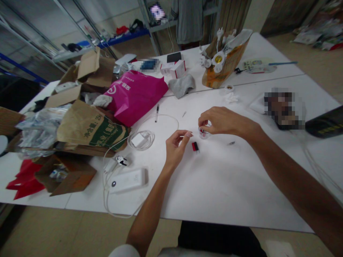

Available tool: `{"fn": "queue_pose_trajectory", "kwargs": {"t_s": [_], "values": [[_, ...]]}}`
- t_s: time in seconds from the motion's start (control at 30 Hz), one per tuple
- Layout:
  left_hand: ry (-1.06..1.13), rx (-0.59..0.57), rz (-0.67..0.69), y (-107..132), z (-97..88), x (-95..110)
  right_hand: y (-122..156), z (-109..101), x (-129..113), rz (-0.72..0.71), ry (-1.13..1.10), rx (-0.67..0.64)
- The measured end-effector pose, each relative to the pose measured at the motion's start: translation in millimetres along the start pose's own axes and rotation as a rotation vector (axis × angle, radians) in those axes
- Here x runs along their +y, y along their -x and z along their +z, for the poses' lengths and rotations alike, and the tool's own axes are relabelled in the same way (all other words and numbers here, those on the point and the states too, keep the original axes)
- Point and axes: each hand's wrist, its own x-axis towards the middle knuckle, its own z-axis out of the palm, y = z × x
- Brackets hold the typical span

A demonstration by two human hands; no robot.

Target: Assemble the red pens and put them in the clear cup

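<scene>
Over a small clear round container (204,134) with red and dark bits in it, my right hand (218,119) bends down. Its thumb and fingers are closed together at the rim, and whatever is between them is hidden. My left hand (177,146) is just left of the container, with thumb and forefinger brought together in a pinch. Something tiny may be at those fingertips, too small to name. Below the container, two small pieces side by side, one red (194,146) and one black (196,146), lie on the white table (214,189).
At left lie a white power bank (128,181), a charger (138,140) with coiled cable, a pen (157,113) and cardboard boxes (71,175). Behind are a pink bag (136,94), a grey cloth (182,85) and a paper bag (227,67). A dark cylinder (325,123) is at right.
</scene>
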Motion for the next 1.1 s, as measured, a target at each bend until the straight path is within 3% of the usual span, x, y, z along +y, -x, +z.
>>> {"fn": "queue_pose_trajectory", "kwargs": {"t_s": [0.7,0.93,1.1], "values": [[0.005,-0.005,0.0,0,-0.6,-2,7,-6,4,0.011,-0.033,0.138],[-0.013,0.054,0.007,-4,-4.0,-5,23,-24,6,-0.064,-0.14,0.404],[-0.016,0.108,0.035,-10,-10.1,-12,58,-18,24,0.076,-0.238,0.634]]}}
